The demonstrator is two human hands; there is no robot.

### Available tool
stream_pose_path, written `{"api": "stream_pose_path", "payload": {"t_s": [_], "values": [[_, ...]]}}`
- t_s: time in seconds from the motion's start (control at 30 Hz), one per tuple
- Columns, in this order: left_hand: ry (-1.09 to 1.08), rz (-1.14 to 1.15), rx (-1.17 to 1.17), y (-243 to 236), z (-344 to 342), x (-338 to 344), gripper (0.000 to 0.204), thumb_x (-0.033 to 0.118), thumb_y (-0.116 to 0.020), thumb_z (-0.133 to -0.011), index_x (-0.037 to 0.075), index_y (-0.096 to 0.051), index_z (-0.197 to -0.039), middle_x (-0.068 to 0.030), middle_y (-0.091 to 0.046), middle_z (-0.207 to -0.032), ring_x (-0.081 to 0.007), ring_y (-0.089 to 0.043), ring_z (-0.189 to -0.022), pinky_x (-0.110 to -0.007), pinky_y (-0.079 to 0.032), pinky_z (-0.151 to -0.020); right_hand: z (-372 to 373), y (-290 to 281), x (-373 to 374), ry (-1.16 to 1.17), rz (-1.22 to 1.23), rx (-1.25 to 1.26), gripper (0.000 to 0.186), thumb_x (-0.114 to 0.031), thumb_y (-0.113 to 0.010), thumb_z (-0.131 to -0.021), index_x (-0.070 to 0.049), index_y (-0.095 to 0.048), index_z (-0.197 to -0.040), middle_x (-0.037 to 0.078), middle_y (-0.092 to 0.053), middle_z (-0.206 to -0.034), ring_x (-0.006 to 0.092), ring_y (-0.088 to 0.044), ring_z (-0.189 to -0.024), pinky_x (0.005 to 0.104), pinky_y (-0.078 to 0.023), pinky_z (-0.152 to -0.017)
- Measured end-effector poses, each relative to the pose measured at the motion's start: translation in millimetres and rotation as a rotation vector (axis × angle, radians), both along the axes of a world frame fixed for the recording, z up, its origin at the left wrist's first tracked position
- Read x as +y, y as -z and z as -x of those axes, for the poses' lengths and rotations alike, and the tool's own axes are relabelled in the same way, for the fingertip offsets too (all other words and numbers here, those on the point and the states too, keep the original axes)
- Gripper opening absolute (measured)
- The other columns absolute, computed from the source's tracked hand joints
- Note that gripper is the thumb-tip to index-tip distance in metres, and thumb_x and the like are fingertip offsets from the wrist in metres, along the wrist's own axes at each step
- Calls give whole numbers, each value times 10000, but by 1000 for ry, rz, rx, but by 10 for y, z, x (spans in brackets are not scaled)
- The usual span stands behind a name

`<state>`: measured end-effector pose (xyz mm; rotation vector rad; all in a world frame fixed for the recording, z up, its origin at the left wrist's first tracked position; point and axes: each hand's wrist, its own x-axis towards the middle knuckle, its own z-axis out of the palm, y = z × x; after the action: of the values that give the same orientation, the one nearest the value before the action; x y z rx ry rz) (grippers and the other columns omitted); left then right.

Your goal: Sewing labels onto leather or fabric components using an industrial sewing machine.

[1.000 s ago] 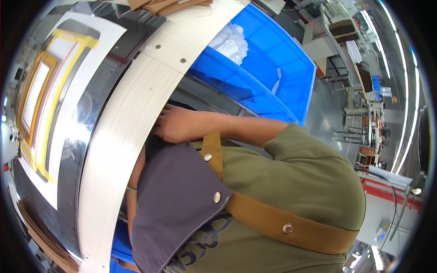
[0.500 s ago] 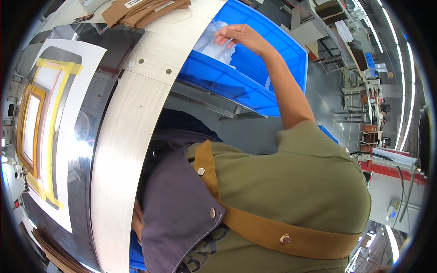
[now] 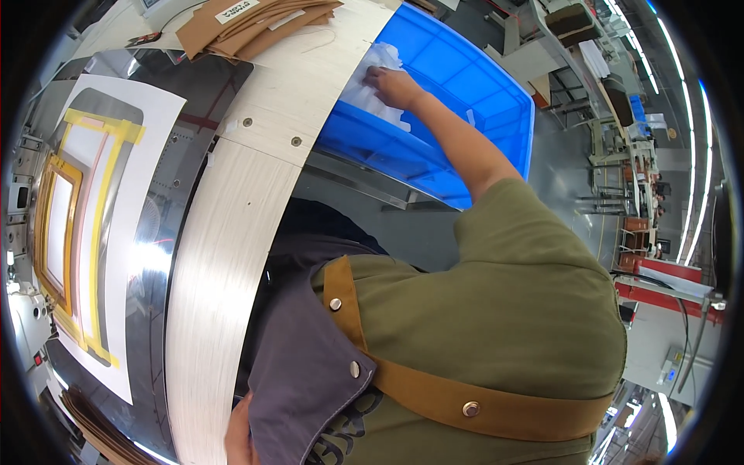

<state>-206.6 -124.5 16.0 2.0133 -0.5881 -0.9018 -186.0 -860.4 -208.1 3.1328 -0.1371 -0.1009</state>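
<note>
At the upper middle, my right hand reaches into a blue plastic bin. Its fingers curl down onto a heap of crumpled, translucent white plastic film at the bin's table side and appear to pinch it; the fingertips are partly hidden. Low in the picture, my left hand hangs between the table edge and my grey apron. The apron covers most of its fingers, so whether it holds anything is hidden.
The pale wooden table carries stacked brown pieces at its far end. On the dark glossy plate lies a white sheet with yellow tape and an amber rectangular frame. More brown pieces sit lower left.
My right hand has gone down and left from above the bin onto the white film, its fingers now curled. More of my left hand shows beside the apron.
</note>
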Motion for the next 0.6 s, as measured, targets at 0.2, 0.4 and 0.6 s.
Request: {"api": "stream_pose_path", "payload": {"t_s": [0.2, 0.4, 0.6], "values": [[-30, -31, -174, -483, -274, -274, 482, 293, -482, -1162, -51, -609, -1476, -235, -662, -1474, -404, -598, -1405, -519, -423, -1210, 73, -27, -26, -11, -61, -88, 397, -114, -760, -891, -110, -708, -1284, 69, -652, -1298, 315, -675, -1199, 443, -586, -969], [107, -25, -303, -437, -545, -447, 453, 251, -479, -1153, -57, -633, -1448, -230, -680, -1448, -392, -627, -1367, -499, -463, -1174, 80, -111, 1, 23, -98, -48, 344, -132, -769, -893, -104, -713, -1232, 65, -655, -1279, 316, -683, -1177, 457, -581, -955], [2, -131, -250, -254, -554, -332, 500, 319, -494, -1103, -8, -639, -1453, -209, -701, -1408, -389, -636, -1341, -481, -443, -1179, 11, -144, -184, 57, -217, 36, 215, -176, -813, -882, -104, -744, -1073, 75, -692, -1128, 323, -700, -1080, 449, -567, -903]]}}
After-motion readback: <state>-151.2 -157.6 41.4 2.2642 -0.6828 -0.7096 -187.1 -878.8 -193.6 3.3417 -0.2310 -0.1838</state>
